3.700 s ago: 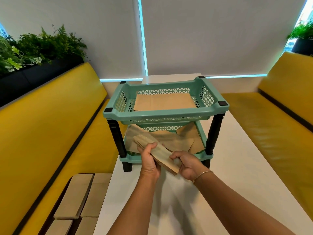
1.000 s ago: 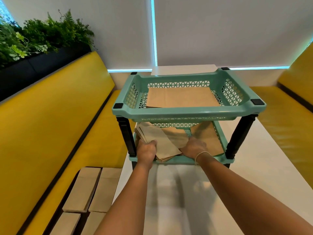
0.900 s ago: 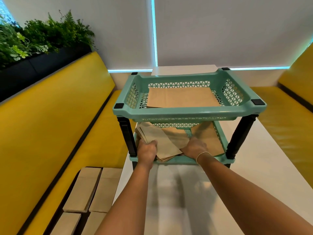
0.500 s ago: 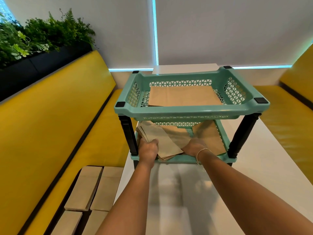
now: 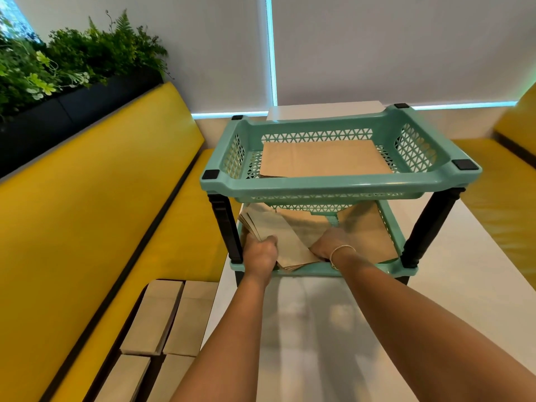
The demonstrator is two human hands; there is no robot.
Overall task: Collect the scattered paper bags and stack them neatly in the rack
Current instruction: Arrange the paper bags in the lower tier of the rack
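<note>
While the left hand (image 5: 260, 252) grips a bundle of paper bags (image 5: 278, 237) fanned toward 11 o'clock on the lower shelf of the green rack (image 5: 342, 184), the right hand (image 5: 330, 242) lies at 3 o'clock of the bundle, touching it; whether it grips cannot be told. One flat bag (image 5: 324, 159) lies on the upper shelf. Four more bags (image 5: 171, 317) lie at 7 o'clock beside the table (image 5: 435, 300).

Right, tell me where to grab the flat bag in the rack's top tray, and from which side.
Pinch the near left corner of the flat bag, coming down from above. It lies flat in the top tray, whose walls block a sideways reach, and that corner looks slightly lifted off the mesh floor.
</note>
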